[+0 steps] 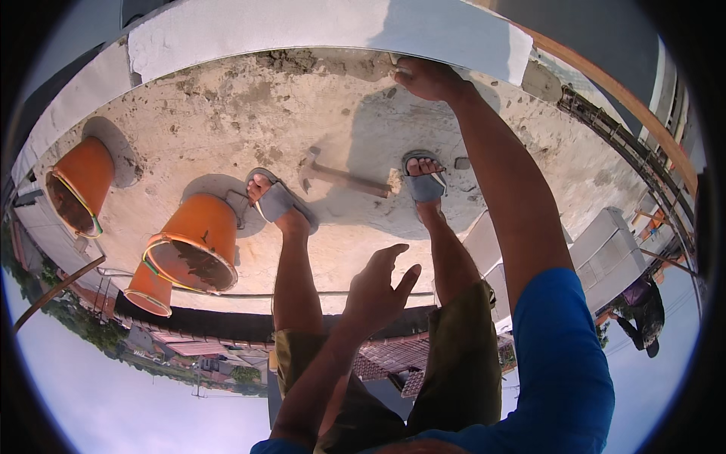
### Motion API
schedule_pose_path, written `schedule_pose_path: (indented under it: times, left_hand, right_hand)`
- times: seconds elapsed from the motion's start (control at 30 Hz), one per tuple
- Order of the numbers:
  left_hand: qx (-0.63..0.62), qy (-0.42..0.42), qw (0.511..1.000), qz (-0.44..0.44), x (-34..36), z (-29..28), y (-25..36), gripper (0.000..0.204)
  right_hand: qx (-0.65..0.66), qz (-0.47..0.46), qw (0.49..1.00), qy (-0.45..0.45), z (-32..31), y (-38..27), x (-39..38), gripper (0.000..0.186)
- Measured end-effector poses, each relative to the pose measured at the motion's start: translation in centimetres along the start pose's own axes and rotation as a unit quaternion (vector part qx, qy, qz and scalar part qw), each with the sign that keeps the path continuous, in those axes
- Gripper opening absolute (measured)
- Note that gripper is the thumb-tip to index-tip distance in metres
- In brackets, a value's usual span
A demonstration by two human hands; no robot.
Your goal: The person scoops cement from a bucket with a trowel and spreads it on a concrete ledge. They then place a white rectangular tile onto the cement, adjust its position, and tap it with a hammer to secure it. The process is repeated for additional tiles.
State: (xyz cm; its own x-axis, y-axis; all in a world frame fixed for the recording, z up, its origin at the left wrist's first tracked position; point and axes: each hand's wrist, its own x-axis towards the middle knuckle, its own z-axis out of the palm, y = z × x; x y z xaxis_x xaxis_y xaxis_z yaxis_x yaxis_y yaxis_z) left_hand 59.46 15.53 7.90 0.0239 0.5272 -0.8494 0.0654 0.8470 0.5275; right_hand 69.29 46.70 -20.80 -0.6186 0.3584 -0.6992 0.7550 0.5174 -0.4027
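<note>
My right hand (pixel 429 79) reaches far forward to the foot of a row of pale blocks (pixel 302 34). Its fingers are curled at the blocks' lower edge, and a small whitish bit shows by the fingertips; what they grip is hidden. My left hand (pixel 376 293) hangs in the air above my legs, fingers spread, holding nothing. On the concrete floor between my sandalled feet lies a hammer (pixel 352 180) with a wooden handle, its head to the left. Damp mortar patches (pixel 283 60) run along the base of the blocks.
Three orange buckets stand at the left: one far (pixel 87 170), one near my left foot (pixel 204 223) and one behind it (pixel 149 287). More pale blocks (pixel 605 246) are stacked at the right. Another person (pixel 643 306) is at the right, beyond the blocks.
</note>
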Motion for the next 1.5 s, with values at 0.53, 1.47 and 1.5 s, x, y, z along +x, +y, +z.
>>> schedule_pose_path:
  times: [0.53, 1.47, 1.5]
  left_hand:
    - [-0.168, 0.014, 0.986, 0.009, 0.5, -11.7, -1.3, 0.048]
    - [-0.487, 0.564, 0.660, 0.092, -3.1, -47.9, -24.4, 0.022]
    - [-0.470, 0.551, 0.681, 0.107, -3.4, -47.3, -23.0, 0.019]
  right_hand:
    - [0.080, 0.042, 0.993, 0.078, 0.4, -10.0, -6.3, 0.037]
    - [-0.086, -0.305, 0.932, 0.178, -8.2, -59.0, 6.2, 0.035]
    - [-0.113, -0.263, 0.946, 0.150, -7.6, -57.4, 5.9, 0.037]
